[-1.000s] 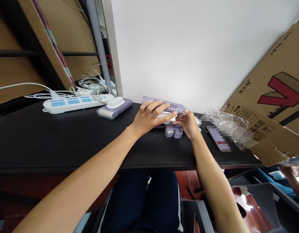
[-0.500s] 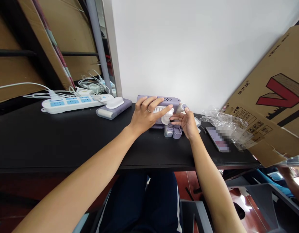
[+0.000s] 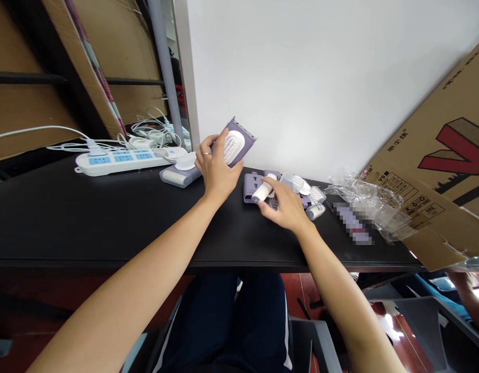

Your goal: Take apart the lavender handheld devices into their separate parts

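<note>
My left hand [image 3: 216,171] is closed on a purple plastic case [image 3: 247,142], raised and tilted above the table. A white oval piece with a bumpy face [image 3: 235,147] sits on that case. Lower down, my right hand [image 3: 285,206] pinches a short white cylinder with a grey-purple end [image 3: 262,192] between thumb and fingers. Under and beside it lies a purple slotted part [image 3: 252,182]. Just behind the right hand are clear-and-white small pieces [image 3: 296,182], and a small clear container [image 3: 315,210] lies by its wrist. My fingers partly cover the pieces below.
A white power strip [image 3: 125,161] with cables and another purple case with a white top [image 3: 181,175] are at the left. To the right lie a blurred-out phone [image 3: 354,223], crumpled clear plastic [image 3: 367,199] and a leaning cardboard box [image 3: 437,207]. A white panel [image 3: 301,88] stands behind.
My left hand has lifted the purple case up and left, off the other pieces, and tilted it. My right hand has moved slightly left and down, with the white cylinder now in its fingers.
</note>
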Tool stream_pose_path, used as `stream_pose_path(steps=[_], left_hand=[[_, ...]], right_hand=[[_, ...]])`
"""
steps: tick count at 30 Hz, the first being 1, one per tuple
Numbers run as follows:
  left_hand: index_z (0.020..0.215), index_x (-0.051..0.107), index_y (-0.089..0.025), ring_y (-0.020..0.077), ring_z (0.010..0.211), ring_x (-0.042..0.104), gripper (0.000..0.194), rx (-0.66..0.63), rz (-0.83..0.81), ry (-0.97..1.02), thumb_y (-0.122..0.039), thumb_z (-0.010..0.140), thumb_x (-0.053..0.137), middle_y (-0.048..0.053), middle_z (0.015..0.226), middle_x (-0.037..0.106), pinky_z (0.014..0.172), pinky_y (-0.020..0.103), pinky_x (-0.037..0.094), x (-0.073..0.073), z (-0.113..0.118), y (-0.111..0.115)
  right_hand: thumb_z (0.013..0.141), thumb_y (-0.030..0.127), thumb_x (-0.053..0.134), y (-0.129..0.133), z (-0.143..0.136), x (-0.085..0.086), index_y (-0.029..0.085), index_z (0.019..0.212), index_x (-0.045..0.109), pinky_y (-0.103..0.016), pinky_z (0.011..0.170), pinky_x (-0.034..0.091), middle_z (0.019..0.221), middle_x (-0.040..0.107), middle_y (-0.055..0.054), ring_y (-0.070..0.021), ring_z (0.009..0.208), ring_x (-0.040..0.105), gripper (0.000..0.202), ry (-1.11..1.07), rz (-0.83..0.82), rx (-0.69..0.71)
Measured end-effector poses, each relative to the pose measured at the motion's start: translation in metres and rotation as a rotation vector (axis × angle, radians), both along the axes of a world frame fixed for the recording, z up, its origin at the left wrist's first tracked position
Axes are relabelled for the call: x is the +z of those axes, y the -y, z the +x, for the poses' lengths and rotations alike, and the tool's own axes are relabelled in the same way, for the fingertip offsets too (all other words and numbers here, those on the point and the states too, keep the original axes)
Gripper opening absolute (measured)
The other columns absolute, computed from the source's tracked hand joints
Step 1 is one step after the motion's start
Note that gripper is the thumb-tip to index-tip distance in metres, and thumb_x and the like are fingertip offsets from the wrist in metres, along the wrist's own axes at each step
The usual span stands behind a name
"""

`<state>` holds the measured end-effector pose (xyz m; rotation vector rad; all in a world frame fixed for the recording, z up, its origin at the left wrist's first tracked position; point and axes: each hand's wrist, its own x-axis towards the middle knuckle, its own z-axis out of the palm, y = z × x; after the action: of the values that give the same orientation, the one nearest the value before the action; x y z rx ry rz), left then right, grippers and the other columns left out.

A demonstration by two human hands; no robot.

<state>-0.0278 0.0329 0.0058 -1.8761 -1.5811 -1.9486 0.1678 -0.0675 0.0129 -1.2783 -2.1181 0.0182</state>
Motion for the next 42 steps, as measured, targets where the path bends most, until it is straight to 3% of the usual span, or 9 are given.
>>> stream_pose_path(steps=[5, 9, 13, 16, 20, 24, 27, 34, 42], left_hand=[[0.155, 0.050, -0.035, 0.0436, 0.147, 0.046, 0.088, 0.013, -0.111, 0.170, -0.019, 0.074, 0.080, 0.011, 0.153, 0.051, 0.130, 0.069, 0.029, -0.002, -0.002, -0.012], [0.155, 0.050, -0.034, 0.0449, 0.149, 0.044, 0.089, -0.014, -0.157, 0.227, -0.018, 0.073, 0.080, 0.012, 0.155, 0.049, 0.129, 0.071, 0.029, -0.001, -0.002, -0.013], [0.155, 0.049, -0.035, 0.0440, 0.149, 0.045, 0.089, -0.010, -0.127, 0.214, -0.018, 0.073, 0.081, 0.012, 0.154, 0.050, 0.130, 0.069, 0.030, -0.001, -0.002, -0.013], [0.155, 0.048, -0.036, 0.0437, 0.148, 0.046, 0.091, 0.005, -0.117, 0.192, -0.018, 0.073, 0.082, 0.012, 0.154, 0.050, 0.129, 0.069, 0.032, -0.004, -0.002, -0.016], [0.155, 0.046, -0.038, 0.0437, 0.149, 0.045, 0.091, -0.004, -0.113, 0.188, -0.018, 0.074, 0.082, 0.011, 0.154, 0.049, 0.129, 0.070, 0.032, -0.008, -0.003, -0.021], [0.155, 0.046, -0.036, 0.0435, 0.150, 0.044, 0.090, -0.029, -0.130, 0.203, -0.018, 0.074, 0.081, 0.012, 0.155, 0.049, 0.130, 0.069, 0.032, -0.007, -0.003, -0.019], [0.157, 0.045, -0.034, 0.0420, 0.153, 0.042, 0.089, -0.024, -0.130, 0.213, -0.019, 0.077, 0.081, 0.012, 0.155, 0.048, 0.131, 0.065, 0.033, -0.005, -0.003, -0.017], [0.156, 0.045, -0.034, 0.0395, 0.150, 0.048, 0.088, 0.035, -0.065, 0.201, -0.021, 0.078, 0.082, 0.011, 0.153, 0.052, 0.128, 0.061, 0.041, -0.006, -0.003, -0.017], [0.156, 0.045, -0.035, 0.0407, 0.148, 0.050, 0.087, 0.050, -0.063, 0.205, -0.021, 0.078, 0.082, 0.012, 0.153, 0.053, 0.124, 0.063, 0.043, -0.008, -0.001, -0.019]], right_hand=[[0.097, 0.059, 0.061, -0.002, -0.026, -0.018, 0.017, 0.122, 0.073, -0.046, 0.093, 0.045, 0.097, 0.080, -0.014, -0.0346, 0.098, 0.070, 0.051, 0.396, 0.026, -0.060], [0.100, 0.063, 0.056, -0.005, -0.031, -0.028, 0.017, 0.116, 0.076, -0.045, 0.089, 0.041, 0.093, 0.079, -0.015, -0.0341, 0.095, 0.068, 0.053, 0.482, 0.057, -0.107], [0.105, 0.057, 0.051, -0.007, -0.020, -0.016, 0.020, 0.118, 0.076, -0.044, 0.090, 0.040, 0.096, 0.077, -0.014, -0.0316, 0.096, 0.066, 0.047, 0.365, 0.135, -0.171], [0.106, 0.044, 0.049, -0.015, 0.006, -0.006, 0.022, 0.120, 0.077, -0.047, 0.096, 0.042, 0.109, 0.074, -0.015, -0.0332, 0.107, 0.064, 0.038, 0.193, 0.215, -0.350], [0.099, 0.051, 0.059, -0.033, 0.051, -0.009, 0.024, 0.142, 0.067, -0.054, 0.105, 0.043, 0.134, 0.067, -0.018, -0.0383, 0.125, 0.059, 0.051, -0.036, 0.185, -0.534], [0.096, 0.061, 0.065, -0.041, 0.069, -0.016, 0.022, 0.143, 0.066, -0.057, 0.108, 0.043, 0.131, 0.073, -0.018, -0.0392, 0.124, 0.061, 0.061, -0.059, 0.068, -0.496], [0.097, 0.058, 0.067, -0.036, 0.057, -0.011, 0.021, 0.140, 0.067, -0.056, 0.111, 0.042, 0.131, 0.074, -0.017, -0.0379, 0.125, 0.063, 0.057, -0.104, 0.132, -0.439], [0.103, 0.054, 0.065, -0.015, 0.013, -0.007, 0.030, 0.143, 0.067, -0.050, 0.116, 0.040, 0.143, 0.068, -0.012, -0.0325, 0.136, 0.058, 0.047, 0.133, 0.088, -0.003], [0.106, 0.050, 0.063, -0.015, -0.005, -0.015, 0.031, 0.149, 0.067, -0.050, 0.113, 0.041, 0.135, 0.068, -0.014, -0.0333, 0.131, 0.057, 0.048, 0.388, 0.050, 0.029]])
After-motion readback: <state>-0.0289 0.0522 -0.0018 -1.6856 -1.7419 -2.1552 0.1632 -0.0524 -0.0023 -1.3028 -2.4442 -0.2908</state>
